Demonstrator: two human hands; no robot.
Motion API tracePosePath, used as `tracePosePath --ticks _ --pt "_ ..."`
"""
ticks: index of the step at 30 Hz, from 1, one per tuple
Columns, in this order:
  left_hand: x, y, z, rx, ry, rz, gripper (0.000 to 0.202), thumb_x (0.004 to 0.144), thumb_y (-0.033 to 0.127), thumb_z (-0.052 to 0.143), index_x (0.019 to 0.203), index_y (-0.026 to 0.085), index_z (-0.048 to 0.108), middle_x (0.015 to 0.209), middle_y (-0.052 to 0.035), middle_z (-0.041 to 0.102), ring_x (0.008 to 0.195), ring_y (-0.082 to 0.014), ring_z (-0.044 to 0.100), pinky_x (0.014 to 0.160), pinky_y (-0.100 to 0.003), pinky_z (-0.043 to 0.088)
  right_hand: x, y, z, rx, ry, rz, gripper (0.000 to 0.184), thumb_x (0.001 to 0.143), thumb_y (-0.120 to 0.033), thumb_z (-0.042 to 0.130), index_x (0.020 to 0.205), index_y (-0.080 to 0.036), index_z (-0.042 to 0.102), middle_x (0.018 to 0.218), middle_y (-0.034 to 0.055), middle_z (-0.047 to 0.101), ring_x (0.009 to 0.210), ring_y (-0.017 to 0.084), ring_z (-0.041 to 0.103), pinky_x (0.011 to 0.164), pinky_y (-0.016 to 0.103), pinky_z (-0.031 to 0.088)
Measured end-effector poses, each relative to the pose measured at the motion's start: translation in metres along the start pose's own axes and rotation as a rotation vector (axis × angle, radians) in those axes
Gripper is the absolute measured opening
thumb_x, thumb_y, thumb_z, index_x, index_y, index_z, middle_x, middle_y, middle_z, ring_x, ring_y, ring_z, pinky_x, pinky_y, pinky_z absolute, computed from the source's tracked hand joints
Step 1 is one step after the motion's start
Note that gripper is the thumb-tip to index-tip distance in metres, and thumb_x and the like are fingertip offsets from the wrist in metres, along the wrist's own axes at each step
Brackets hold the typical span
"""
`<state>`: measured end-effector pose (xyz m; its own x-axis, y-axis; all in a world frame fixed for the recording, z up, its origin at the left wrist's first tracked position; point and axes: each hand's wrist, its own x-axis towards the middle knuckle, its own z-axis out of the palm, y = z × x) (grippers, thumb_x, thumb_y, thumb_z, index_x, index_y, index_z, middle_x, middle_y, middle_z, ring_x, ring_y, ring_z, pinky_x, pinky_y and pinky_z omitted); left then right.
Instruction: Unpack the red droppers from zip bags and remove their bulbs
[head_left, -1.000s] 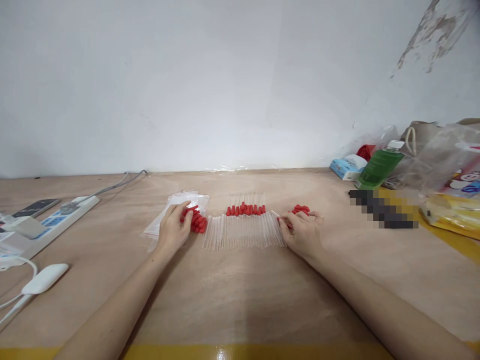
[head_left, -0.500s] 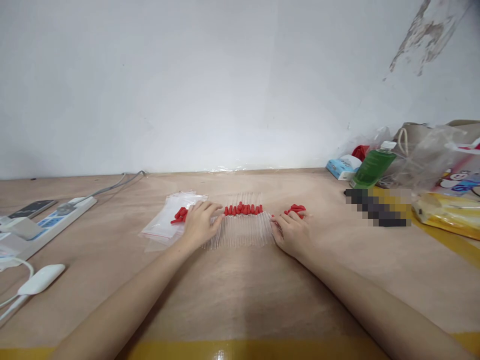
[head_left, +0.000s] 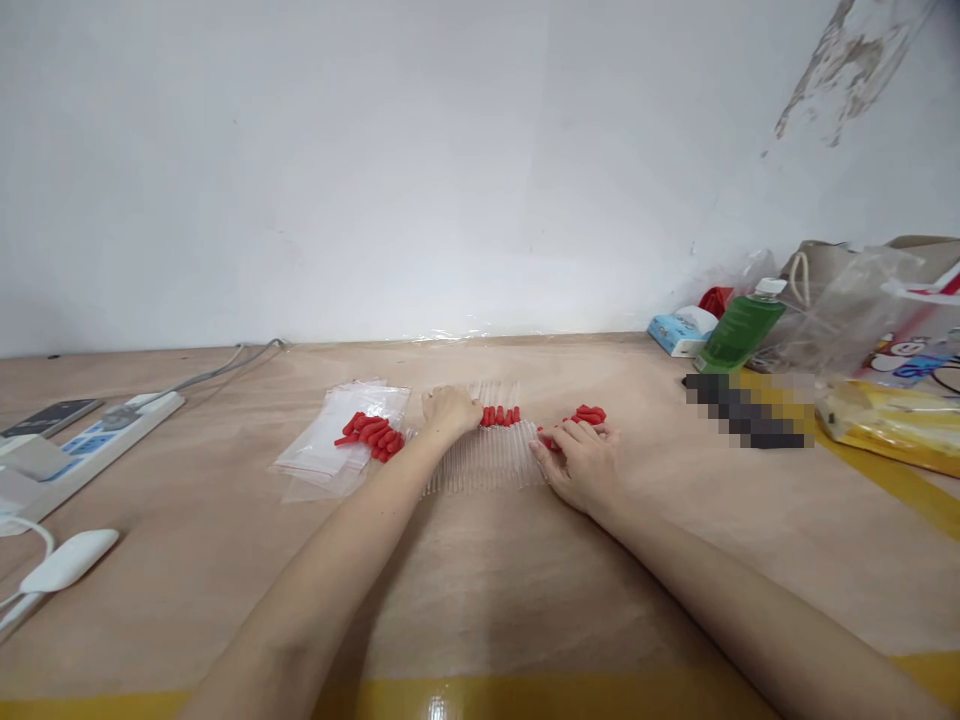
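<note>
Near the middle of the table is a row of thin clear tubes (head_left: 487, 462), lying side by side. Several small red caps (head_left: 500, 415) stand in a line across them. My left hand (head_left: 452, 410) is closed at the left end of that line, its fingertips curled out of sight by the caps; what they grip is hidden. My right hand (head_left: 581, 462) rests at the right end of the tubes, fingers loosely bent and apart, over a small heap of red caps (head_left: 590, 413). Left of the tubes, more red caps (head_left: 371, 434) lie on clear plastic bags (head_left: 319, 445).
On the left are a power strip (head_left: 112, 440), a phone (head_left: 49, 418) and a white plug adapter (head_left: 71, 562) with cable. To the right stand a green bottle (head_left: 741, 330), a tissue pack (head_left: 679, 333) and a yellow package (head_left: 885, 420). A wall closes off the back.
My left hand has moved right and away from me, from beside the left caps to the cap row, and its fingers have closed. The right hand has barely shifted.
</note>
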<state>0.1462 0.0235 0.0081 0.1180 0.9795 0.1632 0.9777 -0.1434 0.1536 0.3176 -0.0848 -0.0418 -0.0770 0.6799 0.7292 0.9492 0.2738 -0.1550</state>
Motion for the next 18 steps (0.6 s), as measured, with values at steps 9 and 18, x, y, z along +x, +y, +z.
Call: tracePosePath --ticks 9,18 --pt "-0.058 -0.045 -0.021 -0.153 0.232 0.306 0.020 0.086 0.033 0.040 0.085 0.017 0.052 0.083 -0.0045 0.063 0.081 -0.0191 0.058 0.077 -0.032 0.038 0.001 0.002 -0.003 0.063 0.157 -0.075 0.037 0.080 -0.038 0.051 0.110 -0.017 0.056 0.107 0.0126 0.054 0.093 0.021 0.051 0.083 0.037 0.031" --pt "-0.123 -0.079 0.011 -0.297 0.418 0.702 0.009 0.084 0.025 0.051 0.080 0.018 0.054 0.080 -0.0025 0.064 0.075 -0.0154 0.055 0.076 -0.033 0.035 -0.006 -0.029 -0.009 0.186 -0.013 -0.469 0.028 0.083 -0.036 0.051 0.108 -0.026 0.057 0.085 0.0003 0.066 0.090 0.016 0.053 0.093 0.040 0.019"
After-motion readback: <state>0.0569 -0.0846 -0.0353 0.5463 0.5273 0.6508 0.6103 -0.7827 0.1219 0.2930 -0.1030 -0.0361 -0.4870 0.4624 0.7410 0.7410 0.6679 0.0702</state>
